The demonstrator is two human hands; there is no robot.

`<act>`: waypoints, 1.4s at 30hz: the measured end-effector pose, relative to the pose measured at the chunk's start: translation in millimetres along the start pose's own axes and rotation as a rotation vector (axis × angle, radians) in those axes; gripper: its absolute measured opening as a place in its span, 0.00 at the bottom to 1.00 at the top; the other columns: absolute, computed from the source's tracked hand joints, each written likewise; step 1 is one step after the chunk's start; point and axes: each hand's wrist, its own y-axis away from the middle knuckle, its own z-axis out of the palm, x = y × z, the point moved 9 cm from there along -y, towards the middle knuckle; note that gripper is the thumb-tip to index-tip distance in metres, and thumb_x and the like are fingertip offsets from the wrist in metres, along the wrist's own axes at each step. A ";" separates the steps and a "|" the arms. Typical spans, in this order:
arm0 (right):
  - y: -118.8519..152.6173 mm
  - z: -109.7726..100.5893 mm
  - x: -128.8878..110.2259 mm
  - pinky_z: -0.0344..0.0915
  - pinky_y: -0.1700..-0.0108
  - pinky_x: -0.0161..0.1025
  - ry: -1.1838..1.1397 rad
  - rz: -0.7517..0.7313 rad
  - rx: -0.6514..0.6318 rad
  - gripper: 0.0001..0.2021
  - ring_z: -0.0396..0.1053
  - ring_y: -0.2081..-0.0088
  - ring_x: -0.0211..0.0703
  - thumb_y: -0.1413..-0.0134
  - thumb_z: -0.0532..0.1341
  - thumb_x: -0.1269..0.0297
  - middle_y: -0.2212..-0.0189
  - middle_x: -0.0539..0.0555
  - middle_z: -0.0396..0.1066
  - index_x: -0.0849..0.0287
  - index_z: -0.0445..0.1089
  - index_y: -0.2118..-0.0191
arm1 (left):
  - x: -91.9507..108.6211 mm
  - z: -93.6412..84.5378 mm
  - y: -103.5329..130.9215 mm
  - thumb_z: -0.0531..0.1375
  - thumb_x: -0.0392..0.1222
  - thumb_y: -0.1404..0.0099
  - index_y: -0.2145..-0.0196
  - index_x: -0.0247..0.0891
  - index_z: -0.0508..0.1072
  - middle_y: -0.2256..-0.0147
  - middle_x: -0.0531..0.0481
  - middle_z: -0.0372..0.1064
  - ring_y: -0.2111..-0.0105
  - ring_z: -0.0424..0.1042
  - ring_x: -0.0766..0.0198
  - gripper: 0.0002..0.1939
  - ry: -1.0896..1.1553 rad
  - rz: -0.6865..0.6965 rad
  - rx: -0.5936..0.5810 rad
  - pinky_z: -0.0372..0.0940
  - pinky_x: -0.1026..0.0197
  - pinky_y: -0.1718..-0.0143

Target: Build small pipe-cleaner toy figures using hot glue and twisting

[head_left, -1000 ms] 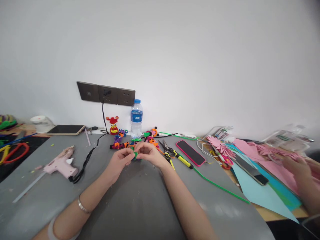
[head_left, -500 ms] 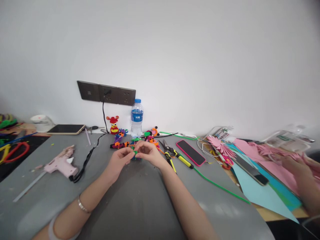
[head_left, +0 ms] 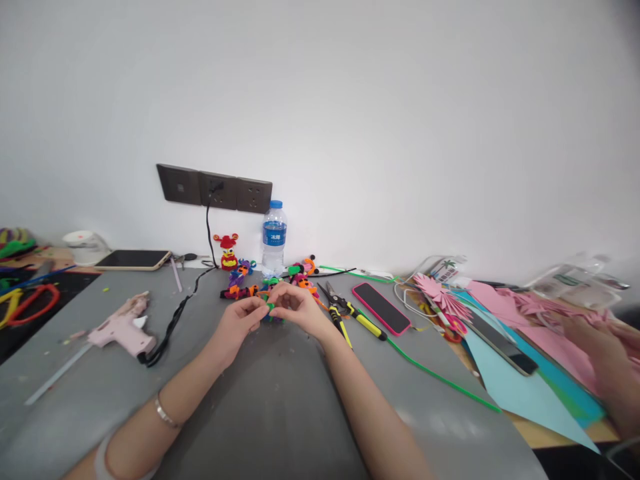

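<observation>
Between my two hands is a small green pipe cleaner piece (head_left: 271,307), mostly covered by fingertips. My left hand (head_left: 235,327) is closed, pinching it from the left with thumb and forefinger. On the other side my right hand (head_left: 300,311) is also closed in a pinch, its thumb and fingers touching the green piece. Just behind the hands lie several colourful pipe cleaner figures, among them a purple one (head_left: 242,270) and an orange and black one (head_left: 240,292). Others are partly hidden by my right hand.
A pink glue gun (head_left: 123,330) with a cord lies left. Yellow-handled pliers (head_left: 367,323), a pink-cased phone (head_left: 381,308) and a long green pipe cleaner (head_left: 440,378) lie right. A water bottle (head_left: 274,237) stands behind. Another person's hand (head_left: 595,340) is among pink paper at far right.
Both hands keep their pinch in nearly the same place, with only slight finger movement. A little more green shows between the fingertips. The whole view has shifted slightly.
</observation>
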 end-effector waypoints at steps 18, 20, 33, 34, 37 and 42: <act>1.9 -4.3 3.9 0.61 0.66 0.35 0.022 0.056 -0.050 0.12 0.62 0.70 0.36 0.52 0.69 0.57 0.67 0.51 0.67 0.59 0.71 0.65 | -8.0 2.6 1.3 0.70 0.53 0.54 0.78 0.34 0.73 0.80 0.57 0.58 0.81 0.51 0.73 0.19 0.030 -0.073 0.015 0.47 0.66 0.79; 1.9 -5.3 3.2 0.61 0.66 0.35 0.041 0.047 -0.047 0.12 0.62 0.70 0.36 0.52 0.68 0.58 0.66 0.51 0.67 0.59 0.71 0.65 | -9.3 1.3 1.2 0.70 0.53 0.55 0.78 0.34 0.73 0.80 0.57 0.59 0.81 0.51 0.73 0.18 0.032 -0.082 0.020 0.47 0.66 0.79; 2.0 -4.4 -4.4 0.60 0.66 0.35 0.086 0.022 -0.027 0.11 0.61 0.70 0.35 0.51 0.68 0.59 0.66 0.51 0.65 0.59 0.71 0.65 | -11.9 -5.1 -1.3 0.70 0.53 0.54 0.77 0.34 0.75 0.80 0.57 0.58 0.81 0.51 0.74 0.18 0.008 -0.068 0.034 0.45 0.66 0.79; 1.7 -4.3 -4.6 0.60 0.66 0.35 0.088 0.020 -0.026 0.11 0.61 0.70 0.35 0.51 0.68 0.59 0.66 0.51 0.65 0.59 0.70 0.66 | -11.6 -5.2 -1.4 0.70 0.53 0.54 0.77 0.34 0.74 0.80 0.57 0.58 0.81 0.51 0.74 0.18 0.005 -0.065 0.035 0.45 0.66 0.79; 1.2 -4.0 -6.0 0.60 0.65 0.35 0.090 0.016 -0.019 0.11 0.61 0.69 0.36 0.51 0.68 0.58 0.66 0.51 0.65 0.60 0.70 0.66 | -10.7 -4.7 -1.8 0.70 0.54 0.54 0.78 0.34 0.74 0.81 0.57 0.57 0.81 0.50 0.74 0.19 0.000 -0.059 0.035 0.45 0.65 0.79; 1.5 -2.4 -8.1 0.59 0.66 0.35 0.090 0.025 -0.012 0.11 0.61 0.71 0.35 0.51 0.68 0.58 0.67 0.51 0.65 0.60 0.70 0.67 | -6.9 -5.9 -1.7 0.70 0.54 0.55 0.80 0.34 0.72 0.82 0.58 0.56 0.81 0.50 0.73 0.20 -0.012 -0.050 0.064 0.45 0.65 0.79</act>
